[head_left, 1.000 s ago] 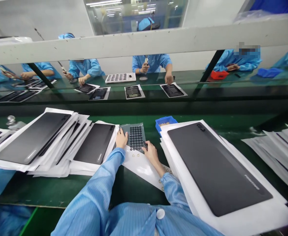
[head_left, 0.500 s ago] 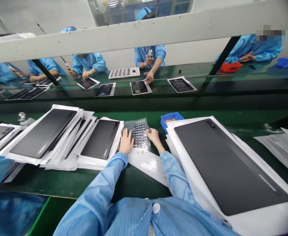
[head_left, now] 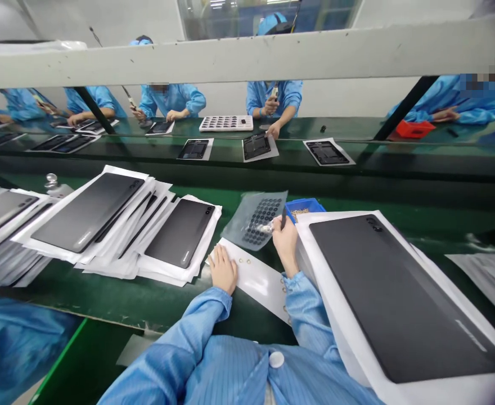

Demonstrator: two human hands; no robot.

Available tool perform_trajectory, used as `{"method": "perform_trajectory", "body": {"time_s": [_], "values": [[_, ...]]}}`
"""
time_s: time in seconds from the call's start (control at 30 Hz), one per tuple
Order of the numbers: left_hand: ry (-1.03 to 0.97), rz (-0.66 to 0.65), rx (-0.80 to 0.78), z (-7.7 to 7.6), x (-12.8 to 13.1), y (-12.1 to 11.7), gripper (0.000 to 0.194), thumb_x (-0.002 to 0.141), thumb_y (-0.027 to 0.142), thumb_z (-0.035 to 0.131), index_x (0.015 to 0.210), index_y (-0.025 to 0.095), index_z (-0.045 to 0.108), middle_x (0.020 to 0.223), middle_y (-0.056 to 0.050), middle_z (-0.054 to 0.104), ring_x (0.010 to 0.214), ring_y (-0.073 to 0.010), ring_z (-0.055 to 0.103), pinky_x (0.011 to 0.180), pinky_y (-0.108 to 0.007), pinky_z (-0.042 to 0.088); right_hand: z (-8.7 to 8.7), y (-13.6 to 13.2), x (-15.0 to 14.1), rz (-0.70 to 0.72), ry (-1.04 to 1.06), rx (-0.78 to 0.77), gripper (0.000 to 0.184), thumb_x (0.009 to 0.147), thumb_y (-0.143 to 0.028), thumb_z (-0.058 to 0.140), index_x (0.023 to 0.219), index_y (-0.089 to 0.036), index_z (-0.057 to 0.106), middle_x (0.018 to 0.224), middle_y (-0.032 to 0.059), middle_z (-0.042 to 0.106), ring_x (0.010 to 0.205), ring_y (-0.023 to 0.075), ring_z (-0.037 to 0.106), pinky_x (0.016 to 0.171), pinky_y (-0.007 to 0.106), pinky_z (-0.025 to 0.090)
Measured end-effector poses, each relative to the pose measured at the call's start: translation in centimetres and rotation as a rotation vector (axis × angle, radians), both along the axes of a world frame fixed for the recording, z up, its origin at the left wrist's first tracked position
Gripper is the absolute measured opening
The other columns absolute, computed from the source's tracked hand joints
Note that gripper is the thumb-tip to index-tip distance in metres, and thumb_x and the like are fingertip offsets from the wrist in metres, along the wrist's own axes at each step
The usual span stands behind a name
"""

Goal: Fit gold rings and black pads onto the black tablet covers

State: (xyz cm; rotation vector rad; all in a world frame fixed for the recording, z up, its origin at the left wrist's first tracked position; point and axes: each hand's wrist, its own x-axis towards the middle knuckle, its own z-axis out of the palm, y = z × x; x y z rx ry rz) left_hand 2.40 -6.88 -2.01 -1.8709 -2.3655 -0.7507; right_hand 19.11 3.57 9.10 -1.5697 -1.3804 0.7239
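Note:
My left hand [head_left: 224, 271] lies flat, fingers stretched out, on the left end of a glossy white sheet [head_left: 259, 280] that carries a few small rings. My right hand [head_left: 286, 243] is closed around a slim dark tool [head_left: 283, 219], its exact kind too small to make out. Just beyond both hands is a clear plastic sheet [head_left: 239, 224] bearing rows of black round stickers [head_left: 265, 215]. Its right edge comes close to my right fingers; whether they touch it I cannot tell.
A large dark tablet [head_left: 399, 298] on white paper lies at right. Left stand paper stacks with a smaller tablet [head_left: 182, 233] and another tablet [head_left: 87, 211]. A blue bin [head_left: 315, 205] holds small pieces. Across the bench, co-workers handle tablet parts beneath a white beam [head_left: 247, 56].
My left hand has left the sticker sheet and come down onto the white sheet. My right hand has moved right with the dark tool. The sticker sheet has shifted away and turned.

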Motion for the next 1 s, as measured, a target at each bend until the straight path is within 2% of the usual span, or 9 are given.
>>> {"method": "perform_trajectory", "body": {"time_s": [0.1, 0.17, 0.3, 0.4, 0.57, 0.8, 0.9, 1.0], "values": [[-0.01, 0.005, -0.009, 0.3, 0.0, 0.0, 0.044, 0.091, 0.031, 0.059, 0.131, 0.017, 0.048, 0.142, -0.012, 0.041, 0.13, -0.0318, 0.04, 0.106, -0.059, 0.032, -1.1, -0.9, -0.6, -0.053, 0.126, -0.015, 0.023, 0.098, -0.025, 0.034, 0.102, -0.014, 0.055, 0.084, 0.0044, 0.065, 0.059, 0.0111, 0.06, 0.06, 0.026, 0.05], [-0.025, -0.024, -0.015, 0.4, 0.1, -0.3, 0.042, 0.091, 0.032, 0.058, 0.129, 0.017, 0.05, 0.138, -0.012, 0.045, 0.126, -0.0303, 0.045, 0.103, -0.056, 0.037, -2.8, -1.7, -1.5, -0.065, 0.197, -0.067, 0.021, 0.098, -0.028, 0.04, 0.104, -0.014, 0.055, 0.082, 0.0017, 0.065, 0.054, 0.0086, 0.058, 0.055, 0.023, 0.05], [-0.083, -0.154, -0.047, 0.4, 1.1, -0.5, 0.035, 0.091, 0.036, 0.058, 0.121, 0.017, 0.055, 0.124, -0.01, 0.055, 0.11, -0.0246, 0.055, 0.092, -0.047, 0.047, -6.8, -3.3, -3.0, -0.071, 0.283, -0.216, 0.023, 0.094, -0.032, 0.054, 0.106, -0.013, 0.058, 0.087, 0.002, 0.064, 0.063, 0.0101, 0.061, 0.058, 0.025, 0.053], [-0.137, -0.23, -0.072, 0.3, 2.2, 0.1, 0.032, 0.091, 0.036, 0.058, 0.116, 0.016, 0.057, 0.119, -0.009, 0.057, 0.105, -0.0225, 0.058, 0.089, -0.044, 0.05, -8.5, -4.0, -3.1, -0.058, 0.312, -0.267, 0.026, 0.093, -0.032, 0.055, 0.112, -0.014, 0.058, 0.099, 0.0051, 0.064, 0.078, 0.014, 0.064, 0.068, 0.031, 0.056], [-0.196, -0.293, -0.148, 0.7, 2.9, 1.9, 0.028, 0.092, 0.033, 0.057, 0.115, 0.015, 0.058, 0.116, -0.009, 0.059, 0.101, -0.021, 0.06, 0.086, -0.042, 0.052, -9.0, -3.8, -2.7, -0.027, 0.339, -0.284, 0.029, 0.093, -0.032, 0.056, 0.115, -0.014, 0.057, 0.106, 0.0066, 0.063, 0.086, 0.0167, 0.064, 0.074, 0.035, 0.056], [-0.222, -0.376, -0.32, 2.8, 3.7, 3.8, 0.029, 0.093, 0.033, 0.056, 0.115, 0.015, 0.057, 0.112, -0.008, 0.06, 0.094, -0.019, 0.062, 0.081, -0.039, 0.054, -9.5, -3.3, -2.7, 0.001, 0.35, -0.284, 0.029, 0.092, -0.031, 0.056, 0.116, -0.014, 0.056, 0.107, 0.007, 0.063, 0.087, 0.0169, 0.064, 0.075, 0.035, 0.056], [-0.209, -0.426, -0.35, 4.9, 3.9, 3.5, 0.028, 0.093, 0.033, 0.057, 0.114, 0.014, 0.058, 0.11, -0.008, 0.061, 0.092, -0.0183, 0.062, 0.079, -0.038, 0.054, -9.4, -3.4, -2.8, 0.005, 0.327, -0.256, 0.028, 0.093, -0.03, 0.056, 0.115, -0.014, 0.057, 0.106, 0.0066, 0.063, 0.084, 0.0162, 0.064, 0.073, 0.034, 0.056], [-0.18, -0.5, -0.324, 8.2, 3.2, 3.6, 0.025, 0.093, 0.032, 0.057, 0.109, 0.013, 0.059, 0.102, -0.006, 0.063, 0.084, -0.0156, 0.063, 0.073, -0.034, 0.055, -9.3, -3.7, -3.0, -0.009, 0.28, -0.198, 0.025, 0.093, -0.031, 0.055, 0.111, -0.013, 0.058, 0.1, 0.0055, 0.064, 0.08, 0.0145, 0.064, 0.069, 0.032, 0.056]]}}
